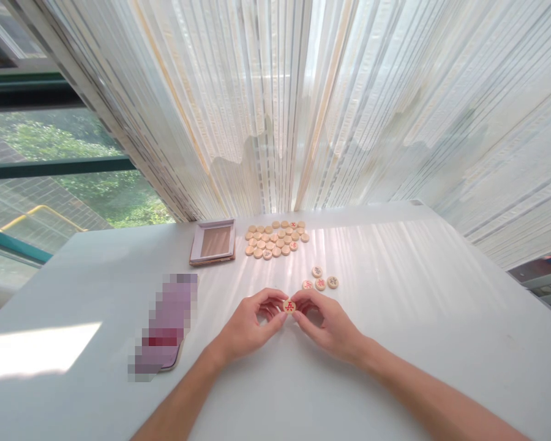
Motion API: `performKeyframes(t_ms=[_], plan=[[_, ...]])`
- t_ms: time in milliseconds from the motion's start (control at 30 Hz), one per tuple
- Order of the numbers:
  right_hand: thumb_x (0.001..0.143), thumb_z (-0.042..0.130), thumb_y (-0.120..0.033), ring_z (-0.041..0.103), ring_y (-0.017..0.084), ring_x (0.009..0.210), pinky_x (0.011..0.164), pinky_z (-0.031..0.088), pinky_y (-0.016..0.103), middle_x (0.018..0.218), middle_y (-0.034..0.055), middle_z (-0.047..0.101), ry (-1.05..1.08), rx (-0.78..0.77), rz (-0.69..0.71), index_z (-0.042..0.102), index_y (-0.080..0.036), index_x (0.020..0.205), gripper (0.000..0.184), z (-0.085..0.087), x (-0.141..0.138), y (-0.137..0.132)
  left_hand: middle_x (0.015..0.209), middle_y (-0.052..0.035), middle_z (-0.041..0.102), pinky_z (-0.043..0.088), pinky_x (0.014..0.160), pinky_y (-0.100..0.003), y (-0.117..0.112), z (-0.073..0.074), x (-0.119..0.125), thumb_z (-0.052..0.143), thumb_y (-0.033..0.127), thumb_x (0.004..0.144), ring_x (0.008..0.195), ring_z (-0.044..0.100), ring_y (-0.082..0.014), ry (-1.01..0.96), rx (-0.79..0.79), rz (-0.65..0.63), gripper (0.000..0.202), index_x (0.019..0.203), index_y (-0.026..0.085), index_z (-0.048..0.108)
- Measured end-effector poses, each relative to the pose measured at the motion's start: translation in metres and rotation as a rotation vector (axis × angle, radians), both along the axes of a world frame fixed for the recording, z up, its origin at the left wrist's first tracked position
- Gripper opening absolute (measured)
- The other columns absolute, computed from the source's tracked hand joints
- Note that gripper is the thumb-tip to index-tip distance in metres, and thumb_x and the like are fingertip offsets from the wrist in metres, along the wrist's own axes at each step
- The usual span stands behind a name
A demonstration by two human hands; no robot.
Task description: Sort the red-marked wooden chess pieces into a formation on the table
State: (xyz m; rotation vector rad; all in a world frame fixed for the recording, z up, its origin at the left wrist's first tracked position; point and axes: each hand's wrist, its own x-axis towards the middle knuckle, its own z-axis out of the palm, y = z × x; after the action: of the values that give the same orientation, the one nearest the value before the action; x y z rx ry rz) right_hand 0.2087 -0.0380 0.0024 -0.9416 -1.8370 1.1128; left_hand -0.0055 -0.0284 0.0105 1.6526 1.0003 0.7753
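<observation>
Between my two hands is a round wooden Chinese chess piece (pixel 289 306) with a red character facing me. My left hand (pixel 258 318) pinches its left edge with thumb and fingertips, and my right hand (pixel 324 318) pinches the right edge the same way. Just beyond my right hand lie several loose chess pieces, among them one with a red character (pixel 320 284) and one with a black character (pixel 333 282). Farther back is a close cluster of many chess pieces (pixel 272 244), mostly blank side up, with a few characters showing.
Left of the cluster sits a shallow open box part (pixel 233 242). A phone-like object (pixel 172 324), blurred by pixels, lies on the white table (pixel 417 367) left of my left hand. A striped curtain (pixel 275 122) hangs behind the table's far edge, with a window at the left.
</observation>
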Motion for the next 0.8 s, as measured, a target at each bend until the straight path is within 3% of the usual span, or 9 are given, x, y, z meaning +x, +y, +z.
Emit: performKeyframes(t_ms=[200, 567, 800], plan=[[0.099, 0.052, -0.024, 0.067, 0.017, 0.087, 0.083, 0.054, 0.031, 0.096, 0.0039, 0.069, 0.015, -0.029, 0.002, 0.060, -0.022, 0.108, 0.013, 0.0029, 0.0000, 0.0000, 0.097, -0.0038, 0.071, 0.056, 0.078, -0.029, -0.0011, 0.0010, 0.0019, 0.067, 0.033, 0.089, 0.084, 0.067, -0.0164, 0.026, -0.007, 0.006, 0.025, 0.111, 0.021, 0.064], [0.091, 0.065, -0.031, 0.064, 0.015, 0.071, 0.067, 0.054, 0.027, 0.082, 0.0016, 0.069, -0.015, -0.082, -0.061, 0.063, -0.021, 0.093, 0.011, -0.0046, -0.0004, 0.0002, 0.094, -0.0029, 0.073, 0.054, 0.075, -0.028, -0.0023, 0.0020, 0.0028, 0.068, 0.031, 0.088, 0.080, 0.065, -0.0154, 0.061, -0.015, -0.029, 0.022, 0.108, 0.021, 0.067], [0.094, 0.062, -0.035, 0.064, 0.014, 0.067, 0.063, 0.051, 0.025, 0.077, 0.0014, 0.069, -0.045, -0.118, -0.098, 0.062, -0.020, 0.088, 0.017, -0.0039, -0.0006, 0.0001, 0.096, -0.0023, 0.073, 0.053, 0.075, -0.028, -0.0034, 0.0049, 0.0047, 0.067, 0.027, 0.088, 0.079, 0.064, -0.0149, 0.073, -0.010, -0.053, 0.018, 0.105, 0.023, 0.069]])
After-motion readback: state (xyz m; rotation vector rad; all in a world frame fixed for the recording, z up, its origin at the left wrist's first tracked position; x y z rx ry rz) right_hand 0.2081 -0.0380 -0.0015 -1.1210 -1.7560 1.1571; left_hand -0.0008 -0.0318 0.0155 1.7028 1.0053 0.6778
